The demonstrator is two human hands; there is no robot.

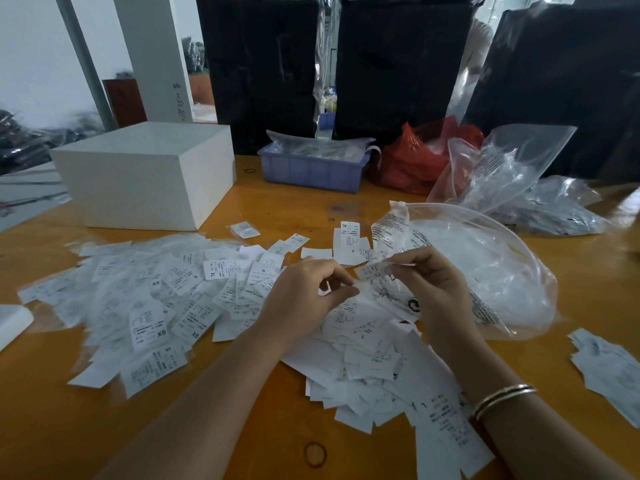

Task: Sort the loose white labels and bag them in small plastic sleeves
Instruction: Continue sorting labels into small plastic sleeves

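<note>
Two hands meet at the middle of your table (346, 209), just above the heap of loose white labels (166, 299). Your right hand (429, 285) pinches one white label (372, 270) between thumb and fingertips, its other fingers curled in loosely; the label sticks out to the left toward your other hand. Your left hand (301, 292) is curled, thumb and forefinger drawn close together on what looks like a thin clear sleeve (360, 292), though the plastic is too faint to be sure of the grip. Both forearms come up from the bottom edge and converge, and your right wrist carries a gold bangle (502, 398).

The labels spread under and to the left of your hands, many printed with sizes such as XS, S and XL, and more lie beneath your right forearm. A smaller stack of labels (609, 368) sits well apart at the right edge. Just beyond your right hand lies a large clear zip bag (485, 265), touching the heap.

Farther back stand a white box (145, 174), a blue tray (311, 171) holding plastic packets, a red plastic bag (415, 161) and more clear bags (502, 168). A rubber band (315, 454) lies near the front edge between your arms.
</note>
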